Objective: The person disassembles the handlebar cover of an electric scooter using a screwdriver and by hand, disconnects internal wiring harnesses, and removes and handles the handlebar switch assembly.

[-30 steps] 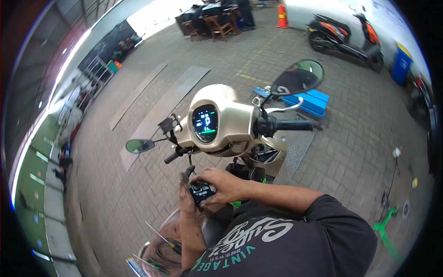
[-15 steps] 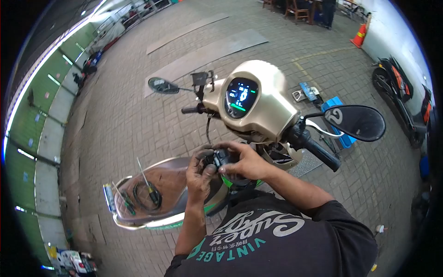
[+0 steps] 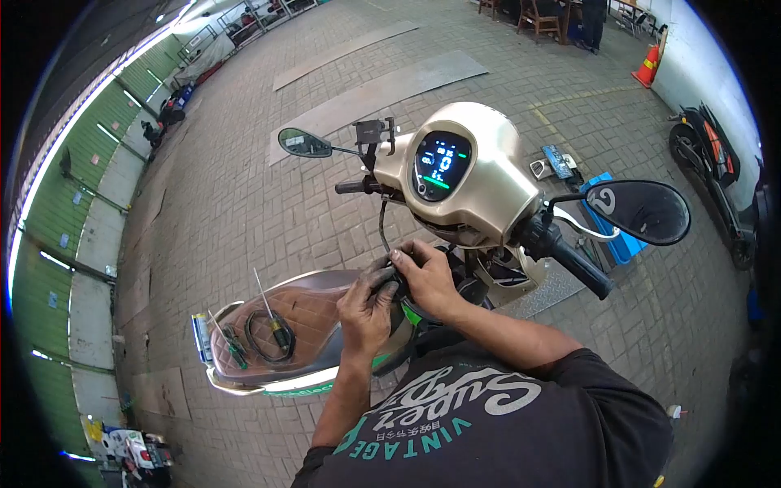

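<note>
Close together above the scooter's front seat edge, both my hands are closed on a small black part [image 3: 397, 277], apparently a handlebar switch housing, mostly hidden by my fingers. A black cable [image 3: 383, 224] runs from the left side of the handlebar down to it. My left hand [image 3: 366, 309] grips from the left with thumb and fingers bent. From the right, my right hand [image 3: 429, 279] pinches the top of the part. Just ahead stands the gold scooter front [image 3: 480, 163] with its display [image 3: 442, 165] lit.
On the brown seat [image 3: 313, 317] lie a screwdriver [image 3: 281, 329], a looped black cable [image 3: 250, 346] and green-handled tools [image 3: 233, 350]. A spray can [image 3: 202, 337] is by the seat's rear. Mirrors [image 3: 639, 211] and the right grip [image 3: 582, 272] stick out. A blue toolbox [image 3: 626, 246] sits on the paving.
My fingers have closed further over the black part, hiding most of it, and my right hand has shifted its grip. The whole view has moved slightly, with the scooter further right.
</note>
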Available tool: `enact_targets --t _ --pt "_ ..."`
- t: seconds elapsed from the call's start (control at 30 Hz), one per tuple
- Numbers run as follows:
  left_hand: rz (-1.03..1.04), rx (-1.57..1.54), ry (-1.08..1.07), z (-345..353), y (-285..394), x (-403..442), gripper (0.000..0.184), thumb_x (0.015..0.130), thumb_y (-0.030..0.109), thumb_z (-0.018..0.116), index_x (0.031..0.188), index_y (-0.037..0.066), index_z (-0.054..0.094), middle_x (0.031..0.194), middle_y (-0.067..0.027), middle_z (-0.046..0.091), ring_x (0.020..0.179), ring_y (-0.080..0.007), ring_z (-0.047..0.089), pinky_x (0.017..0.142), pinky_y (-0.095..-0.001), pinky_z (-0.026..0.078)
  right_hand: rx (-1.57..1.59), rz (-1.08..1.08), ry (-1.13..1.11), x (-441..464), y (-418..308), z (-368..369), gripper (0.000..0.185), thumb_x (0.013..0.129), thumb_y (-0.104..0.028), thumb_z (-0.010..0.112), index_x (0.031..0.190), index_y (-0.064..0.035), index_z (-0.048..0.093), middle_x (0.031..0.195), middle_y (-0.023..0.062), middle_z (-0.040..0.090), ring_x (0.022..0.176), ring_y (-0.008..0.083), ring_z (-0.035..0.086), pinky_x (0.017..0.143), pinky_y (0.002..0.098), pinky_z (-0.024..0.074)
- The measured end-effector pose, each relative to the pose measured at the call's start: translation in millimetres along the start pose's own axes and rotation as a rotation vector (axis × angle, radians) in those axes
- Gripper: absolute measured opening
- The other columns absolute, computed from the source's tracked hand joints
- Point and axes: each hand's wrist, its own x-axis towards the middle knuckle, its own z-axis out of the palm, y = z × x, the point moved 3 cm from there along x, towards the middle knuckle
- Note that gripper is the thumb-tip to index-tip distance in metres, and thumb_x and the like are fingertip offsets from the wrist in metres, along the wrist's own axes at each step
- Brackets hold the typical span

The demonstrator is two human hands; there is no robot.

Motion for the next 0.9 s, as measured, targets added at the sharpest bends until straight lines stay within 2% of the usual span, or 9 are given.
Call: enact_targets --t 0.13,0.23,0.33,0.43,0.57,0.6,0.67,0.83,0.9 --pt "-0.044 -0.054 0.018 6 2 -3 0.015 0.086 0.001 0.067 0.100 -0.003 0.064 0.110 -0.0160 0.067 0.098 -0.0232 0.066 0.083 -0.0326 0.054 -0.042 0.039 0.088 -9 6 -4 0.025 0.088 -0.021 0.064 0.093 0.0036 0.064 0.077 0.0135 0.066 0.072 0.0144 0.060 0.068 0.0318 0.0490" --pt "0.043 -0.070 0.009 14 6 -8 0.013 0.086 0.000 0.066 0.098 -0.004 0.063 0.111 -0.0168 0.066 0.101 -0.0237 0.065 0.084 -0.0330 0.054 -0.078 0.004 0.150 -12 -5 -6 0.018 0.091 -0.013 0.061 0.091 0.0042 0.063 0.077 0.0047 0.063 0.073 0.0080 0.053 0.066 0.0262 0.0459" --pt "0.020 -0.068 0.018 11 6 -4 0.013 0.085 0.001 0.067 0.097 -0.004 0.062 0.114 -0.0185 0.064 0.103 -0.0261 0.064 0.085 -0.0348 0.053 -0.009 -0.020 0.156 -11 2 -2 0.018 0.091 -0.013 0.061 0.090 0.0048 0.063 0.077 0.0060 0.064 0.073 0.0081 0.054 0.066 0.0265 0.0462" --pt "0.045 -0.067 0.057 11 11 0 0.013 0.084 0.001 0.067 0.095 -0.003 0.062 0.117 -0.0202 0.062 0.105 -0.0303 0.063 0.087 -0.0379 0.051 -0.016 -0.029 0.084 -7 -15 -6 0.025 0.088 -0.020 0.063 0.092 0.0048 0.064 0.078 0.0151 0.067 0.070 0.0158 0.062 0.066 0.0324 0.0501" --pt "0.216 0.047 0.068 11 21 -2 0.010 0.084 0.002 0.065 0.092 -0.002 0.062 0.120 -0.0224 0.059 0.108 -0.0360 0.059 0.093 -0.0409 0.046 -0.038 -0.069 0.073 -2 -27 -4 0.026 0.088 -0.021 0.062 0.092 0.0052 0.064 0.081 0.0183 0.067 0.070 0.0193 0.064 0.066 0.0342 0.0504" --pt "0.238 0.141 0.051 7 29 1 0.010 0.086 0.002 0.063 0.094 -0.002 0.061 0.123 -0.0212 0.057 0.112 -0.0339 0.057 0.096 -0.0404 0.044 -0.165 -0.142 0.083 -4 -27 -2 0.027 0.088 -0.022 0.062 0.092 0.0052 0.064 0.081 0.0201 0.066 0.072 0.0222 0.064 0.069 0.0353 0.0503" --pt "0.275 0.338 0.017 -4 48 8 0.010 0.091 0.004 0.059 0.099 -0.002 0.059 0.128 -0.0189 0.052 0.121 -0.0295 0.051 0.101 -0.0394 0.041 -0.116 -0.091 0.047 -7 -40 1 0.027 0.087 -0.021 0.062 0.092 0.0049 0.064 0.082 0.0212 0.066 0.075 0.0260 0.065 0.072 0.0373 0.0498" --pt "0.200 0.045 0.077 -1 49 5 0.011 0.088 0.003 0.059 0.098 -0.002 0.058 0.129 -0.0233 0.050 0.123 -0.0345 0.048 0.103 -0.0428 0.039 -0.054 -0.101 0.011 -2 -58 8 0.026 0.087 -0.021 0.061 0.091 0.0049 0.064 0.082 0.0209 0.066 0.077 0.0275 0.065 0.073 0.0381 0.0497" --pt "0.256 0.178 0.070 -7 57 15 0.012 0.087 0.003 0.059 0.098 -0.002 0.057 0.130 -0.0233 0.050 0.124 -0.0340 0.047 0.103 -0.0428 0.038 -0.062 -0.090 0.009 -4 -63 7 0.027 0.088 -0.021 0.061 0.092 0.0047 0.065 0.083 0.0211 0.067 0.078 0.0273 0.066 0.074 0.0378 0.0499"
